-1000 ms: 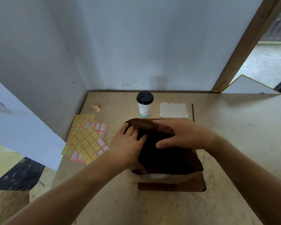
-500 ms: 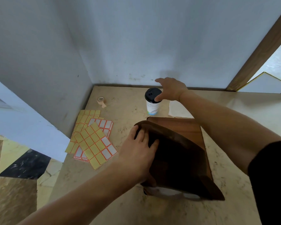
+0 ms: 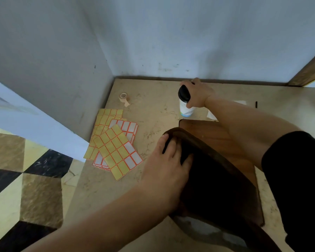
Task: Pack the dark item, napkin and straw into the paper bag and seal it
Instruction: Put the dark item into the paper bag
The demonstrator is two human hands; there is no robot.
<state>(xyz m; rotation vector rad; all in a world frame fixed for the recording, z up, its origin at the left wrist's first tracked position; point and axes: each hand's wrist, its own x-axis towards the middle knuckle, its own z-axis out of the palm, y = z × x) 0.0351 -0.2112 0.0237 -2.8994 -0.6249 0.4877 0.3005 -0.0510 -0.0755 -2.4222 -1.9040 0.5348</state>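
A brown paper bag [image 3: 225,142] stands open in the middle of the table, its inside dark. My left hand [image 3: 169,166] grips the bag's left rim, fingers hooked over the edge into the opening. Behind the bag stands a white cup with a black lid [image 3: 185,102], tilted, and my right hand [image 3: 198,95] is closed around its upper part. A white napkin [image 3: 211,115] lies flat behind the bag, mostly hidden by my right forearm. A thin dark straw [image 3: 256,104] shows as a short end at the right, behind my arm.
Sheets of yellow and white stickers with orange borders [image 3: 115,142] lie fanned out left of the bag. A small roll of tape [image 3: 124,97] sits near the back left corner. White walls close the table at the back and left. The table's left edge drops to a patterned floor.
My right hand left the bag's rim, reached back to the cup and has closed on it; the cup now tilts. My left hand stays on the bag's rim.
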